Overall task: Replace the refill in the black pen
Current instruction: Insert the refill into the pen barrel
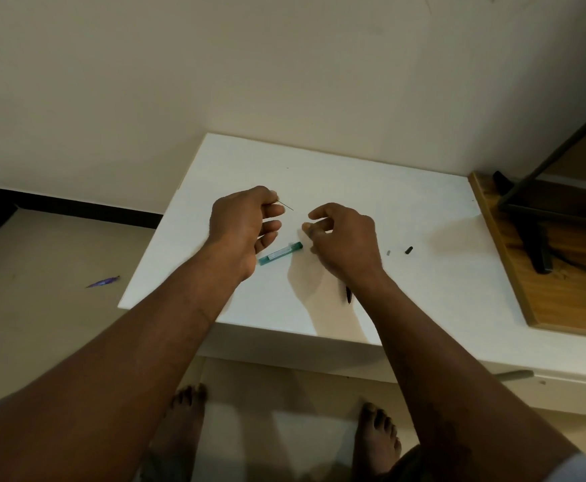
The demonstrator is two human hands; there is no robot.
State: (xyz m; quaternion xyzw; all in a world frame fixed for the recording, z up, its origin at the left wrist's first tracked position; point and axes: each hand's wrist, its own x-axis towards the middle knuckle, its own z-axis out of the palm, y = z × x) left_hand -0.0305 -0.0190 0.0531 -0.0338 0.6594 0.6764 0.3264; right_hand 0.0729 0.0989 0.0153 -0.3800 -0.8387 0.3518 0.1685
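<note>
While left hand (239, 224) pinches thin refill (286, 205), right hand (345, 238) curled, hold unclear, teal case (279, 253) between

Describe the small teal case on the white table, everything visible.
The teal case is a slim, translucent, plastic-looking tube with a darker teal cap at its far-right end and a pale label along the middle. It lies flat and diagonal on the white table, between the left hand and right hand; contact unclear.

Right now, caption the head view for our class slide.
Left hand pinches a thin refill over the table; right hand hovers by the teal case.
</note>
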